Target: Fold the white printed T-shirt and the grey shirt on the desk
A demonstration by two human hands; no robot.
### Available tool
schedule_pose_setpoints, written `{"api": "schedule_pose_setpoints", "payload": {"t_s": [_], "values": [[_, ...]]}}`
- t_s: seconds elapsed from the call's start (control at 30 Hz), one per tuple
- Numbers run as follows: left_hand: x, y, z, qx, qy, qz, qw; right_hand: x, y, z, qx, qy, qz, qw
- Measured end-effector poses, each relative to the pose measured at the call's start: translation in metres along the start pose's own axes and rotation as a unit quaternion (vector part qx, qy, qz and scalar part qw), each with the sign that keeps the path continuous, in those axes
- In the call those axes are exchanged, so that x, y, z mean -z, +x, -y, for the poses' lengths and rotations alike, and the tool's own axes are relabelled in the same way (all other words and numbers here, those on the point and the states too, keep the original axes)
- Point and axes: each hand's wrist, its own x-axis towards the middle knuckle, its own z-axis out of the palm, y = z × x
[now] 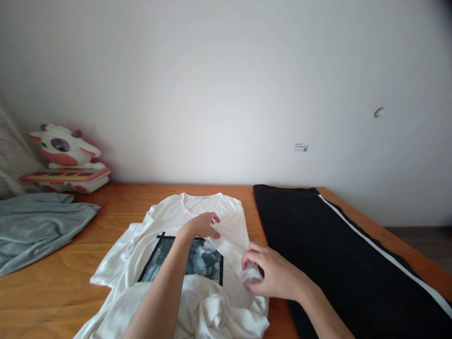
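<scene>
A white T-shirt (pixel 229 216) lies face up with its neckline toward the wall and its lower part bunched near me. On its chest is a dark picture print (pixel 205 258) in a black frame, partly covered by my left forearm and the bunched cloth. Over the print's upper edge hovers my left hand (pixel 200 226), thumb and fingers apart; whether it touches the cloth I cannot make out. At the shirt's right side, my right hand (pixel 273 273) is closed on a gathered bit of thin white cloth, the shirt's right sleeve.
Black trousers (pixel 300 235) with a white side stripe lie along the right of the wooden table (pixel 116 202). A grey garment (pixel 42 226) rests at the left, in front of a cow-shaped toy keyboard (pixel 70 160). Behind the table rises a white wall (pixel 212 94).
</scene>
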Motion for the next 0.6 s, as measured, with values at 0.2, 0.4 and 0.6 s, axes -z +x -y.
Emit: {"api": "schedule_pose_setpoints", "payload": {"t_s": [0.2,0.4,0.6], "values": [[-0.001,0.005,0.006,-0.017,0.01,-0.019,1.0,-0.006,0.002,0.005,0.012,-0.008,-0.005,1.0],[-0.001,0.008,0.011,-0.03,0.019,-0.022,0.999,-0.003,-0.001,-0.001,0.019,0.013,0.003,1.0],[0.0,0.007,0.012,-0.047,0.065,-0.02,0.997,-0.003,-0.001,-0.013,-0.01,0.102,0.031,0.994]]}}
